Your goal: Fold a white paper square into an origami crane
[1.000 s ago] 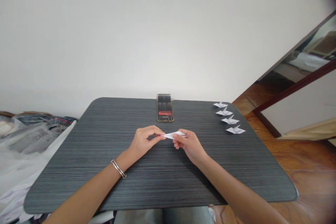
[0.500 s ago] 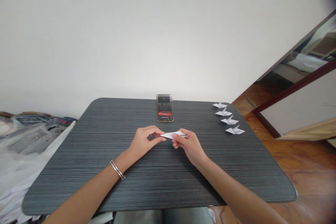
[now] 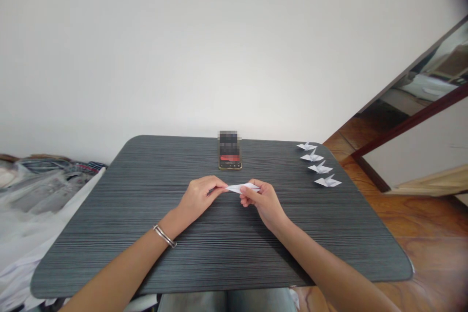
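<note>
Between my two hands, above the middle of the table, is a slim piece of folded white paper (image 3: 236,188) with pointed ends. My left hand (image 3: 200,196) pinches its left tip between thumb and fingers. Its right part lies in my right hand (image 3: 260,197), thumb on top and fingers curled beneath, hiding some of the paper. A silver bangle (image 3: 164,236) circles my left wrist.
Several white paper cranes (image 3: 319,167) stand in a row along the right side of the dark table (image 3: 204,258). A phone (image 3: 230,156) leans upright near the back edge, by the wall. Plastic-wrapped items (image 3: 54,190) lie left of the table.
The thumb and fingers of my left hand have come together on the paper's left tip; they were further apart before. My right hand keeps its hold in the same place.
</note>
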The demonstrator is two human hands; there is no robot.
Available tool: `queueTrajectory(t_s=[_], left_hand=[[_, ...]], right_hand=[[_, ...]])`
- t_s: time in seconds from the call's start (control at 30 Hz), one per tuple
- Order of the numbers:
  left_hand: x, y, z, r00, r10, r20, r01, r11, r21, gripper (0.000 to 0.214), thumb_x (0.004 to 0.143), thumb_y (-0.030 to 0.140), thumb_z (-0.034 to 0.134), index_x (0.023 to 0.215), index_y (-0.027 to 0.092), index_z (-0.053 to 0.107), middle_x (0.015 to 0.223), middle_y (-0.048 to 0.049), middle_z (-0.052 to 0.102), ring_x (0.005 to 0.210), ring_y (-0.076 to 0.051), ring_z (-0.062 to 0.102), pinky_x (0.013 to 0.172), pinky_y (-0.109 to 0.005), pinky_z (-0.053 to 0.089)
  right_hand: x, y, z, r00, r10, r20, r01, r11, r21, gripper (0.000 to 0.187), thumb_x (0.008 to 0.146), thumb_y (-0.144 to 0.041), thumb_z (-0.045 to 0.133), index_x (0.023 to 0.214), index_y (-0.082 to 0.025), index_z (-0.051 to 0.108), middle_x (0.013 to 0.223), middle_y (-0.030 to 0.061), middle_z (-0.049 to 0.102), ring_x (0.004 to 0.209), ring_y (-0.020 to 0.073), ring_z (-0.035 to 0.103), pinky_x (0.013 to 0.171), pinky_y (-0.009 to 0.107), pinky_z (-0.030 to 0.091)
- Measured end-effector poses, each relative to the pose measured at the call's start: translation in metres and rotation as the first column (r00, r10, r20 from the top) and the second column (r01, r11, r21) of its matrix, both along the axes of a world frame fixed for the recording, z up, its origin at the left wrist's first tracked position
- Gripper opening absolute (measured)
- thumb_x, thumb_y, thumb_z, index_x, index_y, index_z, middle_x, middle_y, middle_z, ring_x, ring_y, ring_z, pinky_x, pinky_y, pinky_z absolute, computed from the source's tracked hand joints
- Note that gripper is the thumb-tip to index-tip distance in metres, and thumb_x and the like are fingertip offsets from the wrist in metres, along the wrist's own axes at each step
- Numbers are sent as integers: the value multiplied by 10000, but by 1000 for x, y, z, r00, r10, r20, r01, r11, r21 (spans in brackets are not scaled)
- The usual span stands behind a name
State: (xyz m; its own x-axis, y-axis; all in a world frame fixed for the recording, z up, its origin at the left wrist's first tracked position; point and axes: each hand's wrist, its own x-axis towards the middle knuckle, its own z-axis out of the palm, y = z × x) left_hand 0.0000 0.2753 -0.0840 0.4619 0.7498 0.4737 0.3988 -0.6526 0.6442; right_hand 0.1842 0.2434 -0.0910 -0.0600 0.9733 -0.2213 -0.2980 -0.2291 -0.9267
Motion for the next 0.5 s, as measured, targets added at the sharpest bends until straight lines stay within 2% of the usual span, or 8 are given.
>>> queueTrajectory(t_s=[0.07,0.23,0.37,0.5], left_hand=[[0,0,0,1000,10,-7,-10,999,-34,134,807,231,565,741,155,655,714,-20,685,657,-121,624,643,-217,466],[3,0,1,995,74,72,-52,961,-270,130,743,277,638,762,149,655,703,-20,686,634,-133,622,596,-212,466],[5,0,5,998,29,49,-13,955,-297,154,776,253,592,687,145,657,666,-20,670,615,-126,593,583,-210,434],[6,-1,8,991,8,135,45,921,-387,146,781,236,577,716,134,659,683,-29,657,625,-120,571,579,-208,428]], right_hand=[[0,0,0,1000,0,-6,0,1000,-5,232,616,-310,754,592,-133,605,514,-11,627,424,68,539,434,172,449],[-1,0,3,999,-35,-20,35,999,-4,223,608,-301,762,615,-135,613,530,-8,640,438,72,553,448,173,463],[-1,-1,3,999,-28,-23,28,1000,-4,214,619,-300,757,633,-133,624,547,2,653,464,80,576,476,182,484],[0,-1,3,999,-28,-17,28,1000,-3,214,619,-306,756,632,-136,626,551,3,658,463,85,582,474,185,488]])
